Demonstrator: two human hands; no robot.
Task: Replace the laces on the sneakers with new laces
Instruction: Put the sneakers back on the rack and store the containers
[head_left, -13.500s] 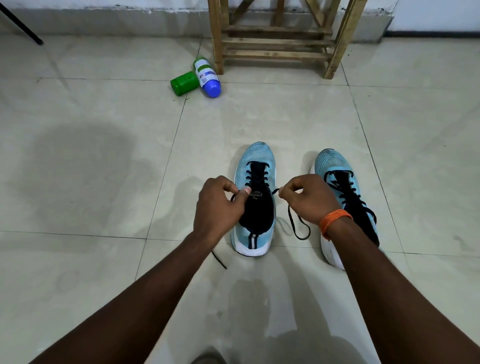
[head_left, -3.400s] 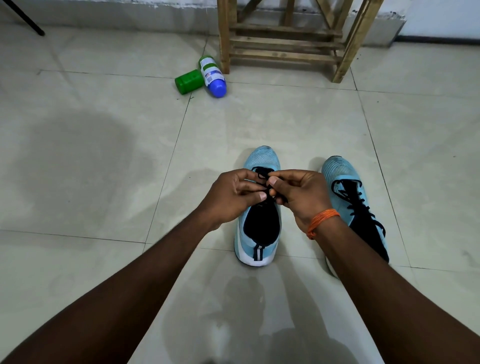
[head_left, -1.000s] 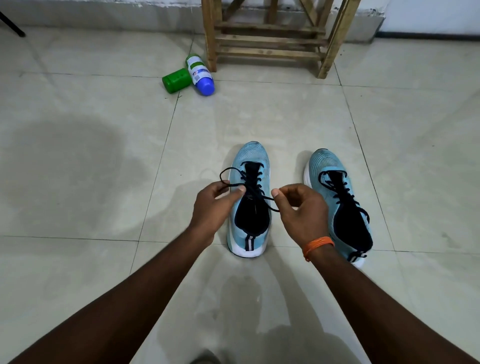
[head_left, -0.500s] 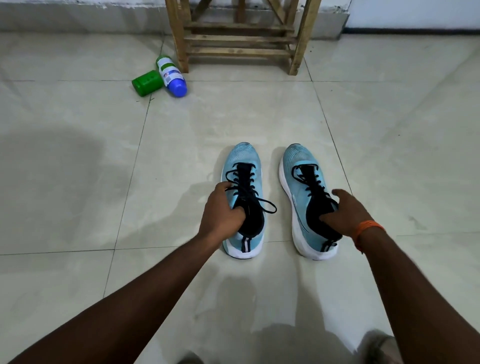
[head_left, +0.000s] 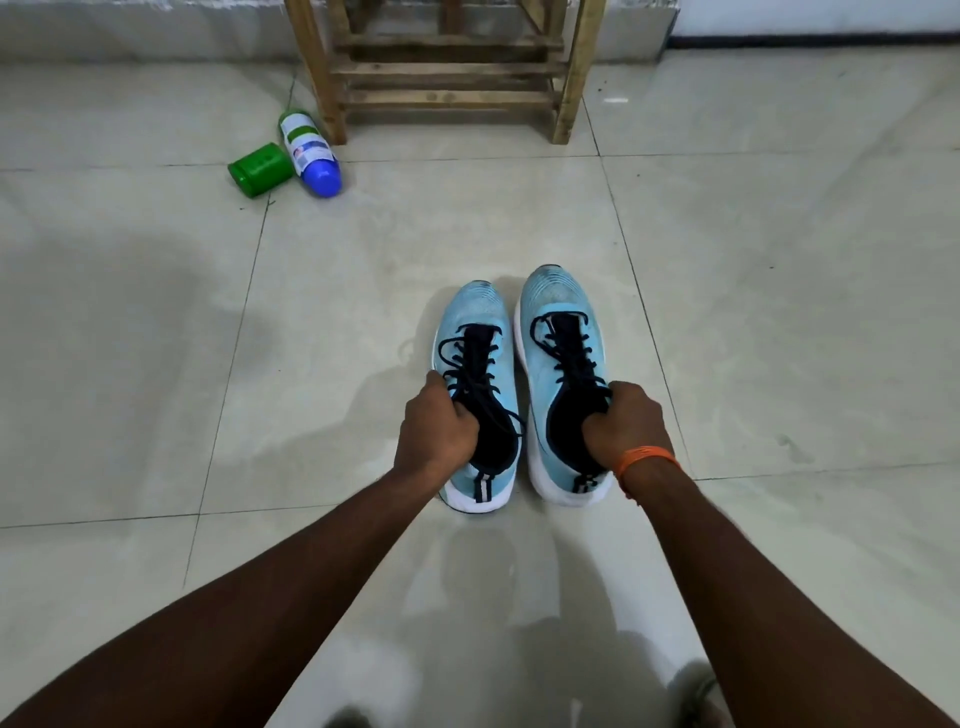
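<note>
At the bottom edge something grey and blurred sits beside your forearms; it may be your knees or feet, but it is too smeared to tell. Your left hand (head_left: 436, 428) is clamped on the collar of the left sneaker (head_left: 475, 312), fingers curled down into the opening, where they are hidden. Your right hand (head_left: 628, 426), with an orange band (head_left: 647, 458) at the wrist, grips the right sneaker (head_left: 558, 296) the same way, fingers out of sight inside. Both sneakers stand on the tiled floor (head_left: 156, 364), just beside each other, toes pointing away from you. Each carries dark laces (head_left: 470, 364) threaded up the eyelets. On the left sneaker a loop and a loose end trail over the inner side, so a bow looks tied there. On the right one your hand covers the top of the lacing, so you cannot tell whether it is knotted. Judged from that, the lacing looks done or nearly so, with little left beyond checking that right knot. Whether these are the new laces cannot be told, and no spare or old ones show. Farther off lie a green tub (head_left: 260, 169) and a bottle with a blue cap (head_left: 310, 150), touching, labels too small to read. Beyond them stands a wooden stand (head_left: 447, 78), cut off by the top edge.
</note>
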